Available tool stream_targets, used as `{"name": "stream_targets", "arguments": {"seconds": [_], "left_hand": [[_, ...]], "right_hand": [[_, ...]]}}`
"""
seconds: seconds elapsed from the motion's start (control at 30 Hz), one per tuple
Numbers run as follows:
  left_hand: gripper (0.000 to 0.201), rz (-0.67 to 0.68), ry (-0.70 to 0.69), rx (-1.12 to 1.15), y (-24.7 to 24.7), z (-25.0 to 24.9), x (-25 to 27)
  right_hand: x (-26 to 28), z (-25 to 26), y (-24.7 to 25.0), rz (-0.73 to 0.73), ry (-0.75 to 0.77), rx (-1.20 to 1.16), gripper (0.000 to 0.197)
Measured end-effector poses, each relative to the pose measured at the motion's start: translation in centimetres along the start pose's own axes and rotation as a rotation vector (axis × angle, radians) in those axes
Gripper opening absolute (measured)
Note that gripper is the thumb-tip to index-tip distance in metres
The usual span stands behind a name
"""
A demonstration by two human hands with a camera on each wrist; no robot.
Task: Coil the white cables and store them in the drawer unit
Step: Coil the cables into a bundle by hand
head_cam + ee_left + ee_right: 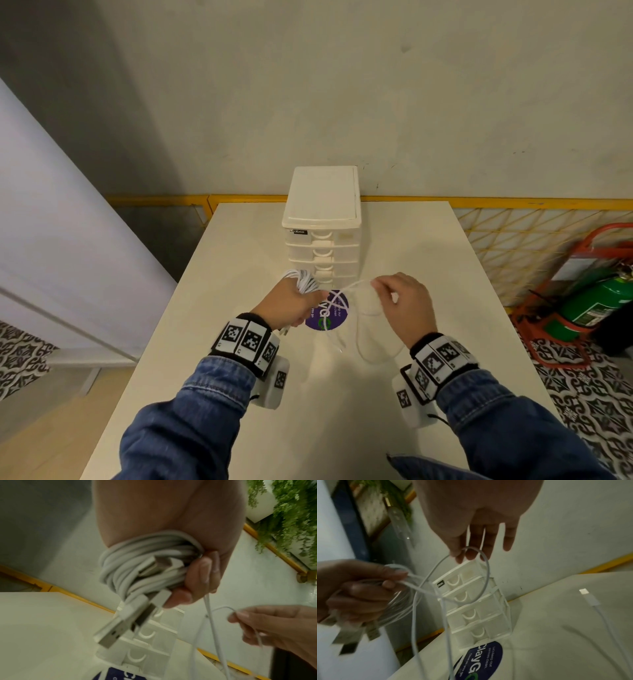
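Note:
My left hand (291,305) grips a coil of white cables (137,561) just in front of the drawer unit (322,219); USB plugs (116,627) stick out of the bundle. A loose strand (440,563) runs from the coil to my right hand (397,301), which pinches it between thumb and fingertips (460,555) in a loop above the table. The strand's tail trails over the table, and a small connector end (589,596) lies flat to the right. All the drawers of the white unit are closed.
The white table (394,394) carries a round purple sticker (325,313) right before the drawer unit. A yellow rail and mesh (513,236) run behind the table. A green fire extinguisher in a red stand (589,301) sits on the floor at right.

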State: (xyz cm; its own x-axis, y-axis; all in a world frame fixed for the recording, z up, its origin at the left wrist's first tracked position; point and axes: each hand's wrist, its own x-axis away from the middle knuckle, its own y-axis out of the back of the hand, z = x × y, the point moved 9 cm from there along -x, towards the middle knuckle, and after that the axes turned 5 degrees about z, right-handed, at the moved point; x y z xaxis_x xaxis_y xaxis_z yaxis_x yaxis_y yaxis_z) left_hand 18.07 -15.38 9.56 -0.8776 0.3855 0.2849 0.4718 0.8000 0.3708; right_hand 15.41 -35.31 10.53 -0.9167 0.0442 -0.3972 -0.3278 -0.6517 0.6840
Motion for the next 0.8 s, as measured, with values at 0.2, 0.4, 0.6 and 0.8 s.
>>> {"name": "stream_targets", "arguments": {"seconds": [0.2,0.4,0.6,0.8], "left_hand": [[0.027,-0.083,0.066,0.046,1.9,2.4,-0.2],[0.029,-0.086,0.107,0.053,2.3,3.3,0.3],[0.037,0.010,0.086,0.100,0.7,1.7,0.2],[0.040,0.065,0.052,0.104,-0.5,0.1,0.0]], "right_hand": [[1.7,-5.9,-0.3,0.061,-0.405,0.015,0.021],[3.1,-8.5,-0.8,0.178,-0.658,0.097,0.023],[1.4,-3.4,-3.8,0.318,-0.216,0.053,0.059],[1.6,1.7,-7.2,0.538,-0.014,-0.062,0.052]]}}
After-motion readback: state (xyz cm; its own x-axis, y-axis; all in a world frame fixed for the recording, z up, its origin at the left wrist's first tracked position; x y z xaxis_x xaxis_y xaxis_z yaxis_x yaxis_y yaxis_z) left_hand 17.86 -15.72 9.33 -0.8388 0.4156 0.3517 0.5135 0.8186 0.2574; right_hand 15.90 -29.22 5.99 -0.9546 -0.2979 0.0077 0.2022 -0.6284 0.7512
